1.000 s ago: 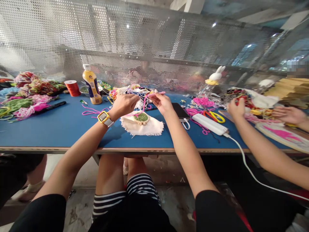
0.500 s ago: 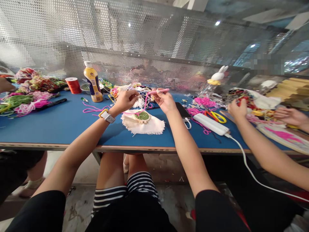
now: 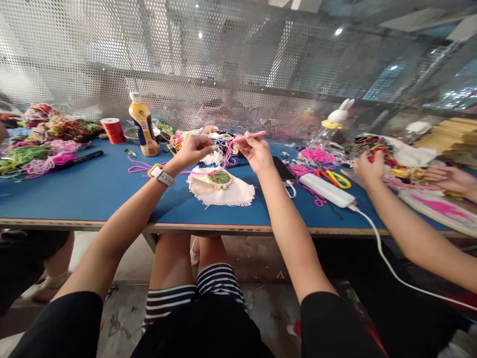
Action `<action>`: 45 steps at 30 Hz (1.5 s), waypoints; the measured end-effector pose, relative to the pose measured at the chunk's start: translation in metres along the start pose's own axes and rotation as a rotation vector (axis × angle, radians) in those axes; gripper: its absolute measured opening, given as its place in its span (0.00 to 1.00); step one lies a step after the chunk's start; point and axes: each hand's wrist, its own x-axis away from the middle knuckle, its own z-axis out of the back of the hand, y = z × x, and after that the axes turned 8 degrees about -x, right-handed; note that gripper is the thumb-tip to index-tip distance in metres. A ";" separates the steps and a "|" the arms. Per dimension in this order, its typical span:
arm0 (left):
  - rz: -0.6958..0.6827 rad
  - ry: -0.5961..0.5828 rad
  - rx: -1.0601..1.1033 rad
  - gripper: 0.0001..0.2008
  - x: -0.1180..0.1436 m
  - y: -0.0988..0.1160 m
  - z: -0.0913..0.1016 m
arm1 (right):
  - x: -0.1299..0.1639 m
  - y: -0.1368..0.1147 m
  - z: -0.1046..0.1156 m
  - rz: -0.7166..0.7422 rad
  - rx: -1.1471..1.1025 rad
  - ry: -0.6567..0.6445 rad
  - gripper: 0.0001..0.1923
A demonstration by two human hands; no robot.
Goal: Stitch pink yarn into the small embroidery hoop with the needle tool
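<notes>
Above the frayed white cloth with its small wooden hoop (image 3: pixel 220 186), the right hand (image 3: pixel 257 151) pinches a pink punch needle (image 3: pixel 250 135) while the left hand (image 3: pixel 194 149) pinches pink yarn (image 3: pixel 225 155) taut, seemingly for threading.

We see frayed, matt cream cloth (image 3: pixel 220 193) below our hands, small wooden hoop (image 3: pixel 219 180) on it; pink plastic tool (image 3: pixel 249 136) in our right hand (image 3: pixel 257 153); fuzzy pink yarn (image 3: pixel 225 158); smooth matt blue tabletop (image 3: pixel 93 191); perforated metal screen (image 3: pixel 186 74) beyond.

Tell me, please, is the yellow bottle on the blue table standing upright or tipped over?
Upright: the yellow bottle stands on its base on the blue table, white cap uppermost.
</notes>
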 end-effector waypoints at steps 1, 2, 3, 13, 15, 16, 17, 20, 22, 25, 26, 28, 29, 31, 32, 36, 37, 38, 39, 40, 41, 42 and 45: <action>-0.024 0.006 -0.019 0.09 0.000 0.002 0.001 | -0.001 0.001 0.000 0.009 0.004 0.013 0.09; -0.043 0.009 -0.034 0.09 0.001 0.003 0.001 | -0.001 0.001 0.000 0.014 0.006 0.013 0.10; -0.055 0.009 -0.045 0.09 0.001 0.004 0.001 | -0.001 0.002 0.000 0.014 0.008 0.003 0.11; -0.057 0.048 -0.113 0.08 0.002 0.006 0.001 | -0.001 0.006 0.002 0.025 0.074 -0.023 0.13; -0.074 0.072 -0.131 0.08 0.002 0.008 0.001 | -0.002 0.007 0.003 0.030 0.092 -0.022 0.13; -0.083 0.080 -0.136 0.08 0.002 0.009 0.002 | -0.002 0.007 0.003 0.032 0.096 -0.021 0.13; -0.089 0.085 -0.140 0.08 0.002 0.009 0.002 | -0.002 0.008 0.003 0.031 0.098 -0.017 0.13; -0.100 0.092 -0.144 0.08 0.002 0.010 0.001 | -0.002 0.009 0.001 0.017 0.100 0.016 0.12; -0.103 0.092 -0.145 0.09 0.002 0.010 0.001 | -0.002 0.010 0.000 0.008 0.096 0.037 0.12; -0.098 0.098 -0.144 0.08 0.002 0.009 -0.001 | -0.002 0.009 0.001 0.008 0.078 0.024 0.13; -0.093 0.098 -0.141 0.08 0.002 0.008 -0.002 | -0.002 0.009 0.001 0.011 0.075 0.015 0.13; -0.083 0.093 -0.131 0.08 0.002 0.006 -0.003 | -0.001 0.009 0.001 0.020 0.091 0.005 0.15; -0.079 0.089 -0.126 0.08 0.002 0.006 -0.004 | -0.001 0.009 0.001 0.025 0.106 0.004 0.15; -0.071 0.085 -0.124 0.08 0.002 0.005 -0.004 | 0.000 0.008 0.002 0.035 0.138 0.002 0.16; -0.068 0.084 -0.128 0.08 0.002 0.005 -0.004 | 0.000 0.008 0.002 0.038 0.153 0.000 0.17; -0.066 0.081 -0.151 0.08 0.002 0.007 -0.001 | -0.003 0.006 0.004 0.048 0.175 -0.004 0.17; -0.069 0.082 -0.154 0.08 0.002 0.007 -0.001 | -0.004 0.006 0.005 0.055 0.168 0.000 0.17; -0.072 0.085 -0.156 0.08 0.002 0.008 0.000 | -0.004 0.006 0.005 0.060 0.161 0.003 0.17; -0.073 0.088 -0.156 0.08 0.002 0.008 0.000 | -0.004 0.006 0.005 0.064 0.156 0.005 0.17; -0.071 0.089 -0.154 0.08 0.002 0.007 -0.001 | -0.004 0.006 0.004 0.065 0.154 0.006 0.18; -0.068 0.089 -0.152 0.08 0.002 0.007 -0.001 | -0.003 0.006 0.004 0.064 0.153 0.005 0.18; -0.065 0.087 -0.150 0.08 0.002 0.006 -0.001 | -0.002 0.007 0.003 0.062 0.152 0.003 0.19; -0.062 0.080 -0.147 0.08 0.002 0.005 -0.002 | 0.000 0.009 0.000 0.048 0.144 0.001 0.20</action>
